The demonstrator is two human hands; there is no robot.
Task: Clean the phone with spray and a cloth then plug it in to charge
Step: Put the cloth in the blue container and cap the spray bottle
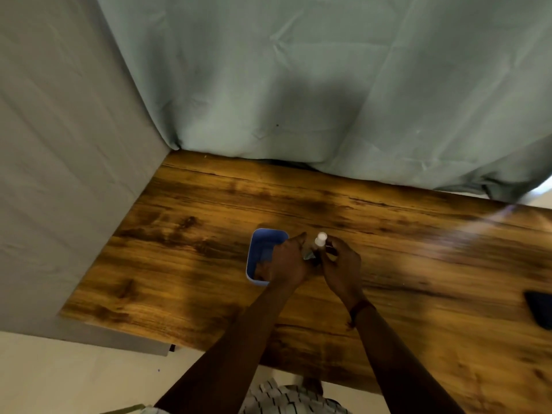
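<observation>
Bottle [320,241] between left hand [286,262] and right hand [341,265]

- The premises were an indoor room, most likely domestic; the exact type could not be confirmed.
- A wood-grain counter [209,264] stood in a corner above a pale floor [74,377].
- A green sheet [298,70] hung behind it and a grey sheet [59,144] covered the left side, hiding the walls.
- A small blue plastic tub [263,237] sat on the counter.
</observation>
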